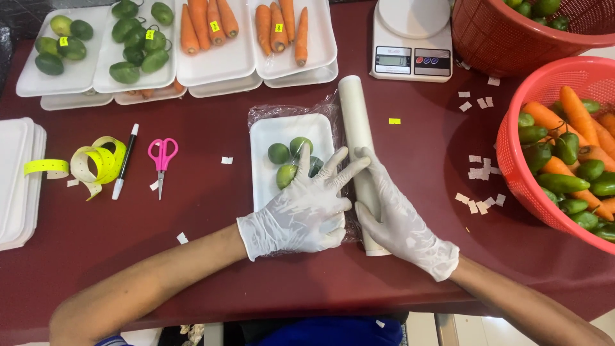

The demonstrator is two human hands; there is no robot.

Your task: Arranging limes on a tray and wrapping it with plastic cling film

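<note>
A white foam tray [269, 173] with several green limes [278, 153] lies in the middle of the dark red table, under clear cling film [288, 114]. My left hand [301, 214], in a white glove, presses flat on the film over the tray with fingers spread. Beside it on the right lies the white roll of cling film [356, 122], pointing away from me. My right hand [397, 221], also gloved, wraps around the near part of that roll.
Trays of limes, green peppers and carrots [211, 32] line the far edge. A white scale [412, 41] stands at the back. Two red baskets [519, 147] of carrots and peppers stand right. Pink scissors [162, 157], pen [125, 160], yellow tape [96, 163], stacked empty trays [16, 179] lie left.
</note>
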